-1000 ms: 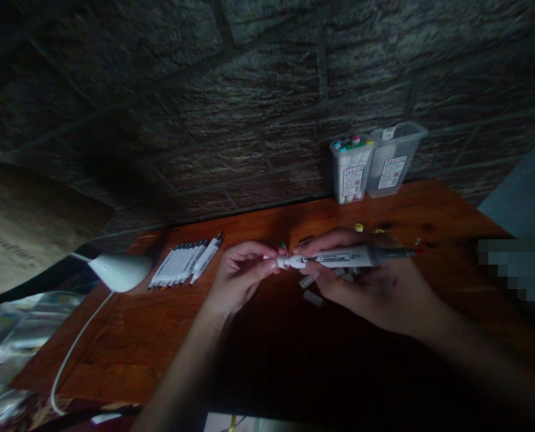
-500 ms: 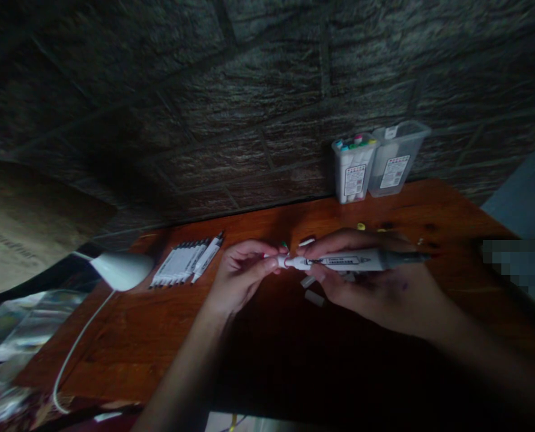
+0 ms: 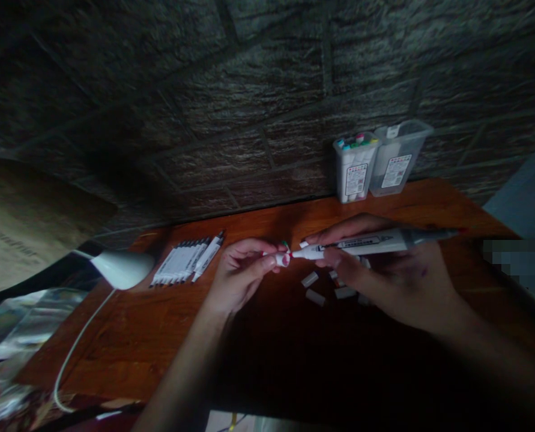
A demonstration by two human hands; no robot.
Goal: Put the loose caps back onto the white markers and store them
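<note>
My right hand (image 3: 386, 276) grips a white marker (image 3: 366, 243) with a grey far end, held level above the wooden table (image 3: 168, 324). Pinched in my left hand (image 3: 244, 270) is a small white cap (image 3: 281, 259), just off the marker's near tip with a small gap between them. Several loose white caps (image 3: 314, 288) lie on the table under my right hand.
A row of several white markers (image 3: 186, 261) lies to the left. Two clear marker boxes (image 3: 377, 159) stand against the dark stone wall, the left one holding markers. A white lamp (image 3: 123, 270) with its cord sits at the table's left edge.
The marker's near tip has come apart from the cap in my left hand. My right hand has lifted and tilted the marker up to the right, uncovering loose caps below.
</note>
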